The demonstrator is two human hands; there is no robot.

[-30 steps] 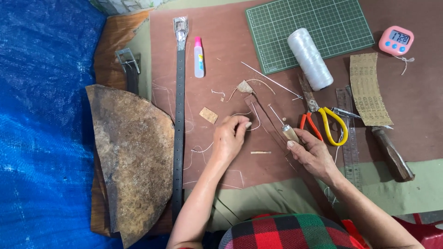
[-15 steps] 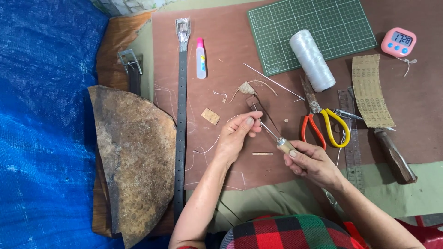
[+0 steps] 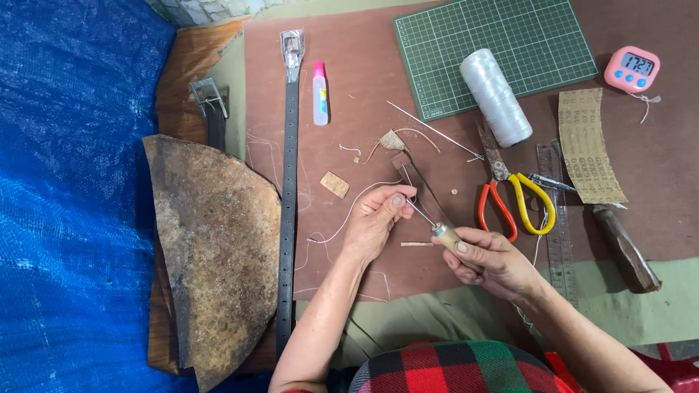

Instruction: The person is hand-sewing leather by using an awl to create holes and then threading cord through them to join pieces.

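The right hand (image 3: 489, 260) is closed around the wooden handle of an awl (image 3: 445, 234), its thin metal point aimed up-left. The left hand (image 3: 375, 222) has its fingers curled, thumb and forefinger pinching the awl's tip against a narrow brown leather strip (image 3: 413, 182). The strip lies flat on the tabletop (image 3: 349, 109), just left of the scissors (image 3: 513, 196), with pale thread (image 3: 342, 222) trailing left of it.

A blue tarp (image 3: 65, 218), green gridded cutting mat (image 3: 502, 44), pink timer (image 3: 631, 69), orange-and-yellow scissors (image 3: 513, 204), white thread spool (image 3: 495, 96), seemingly rust-brown leather (image 3: 211, 247).
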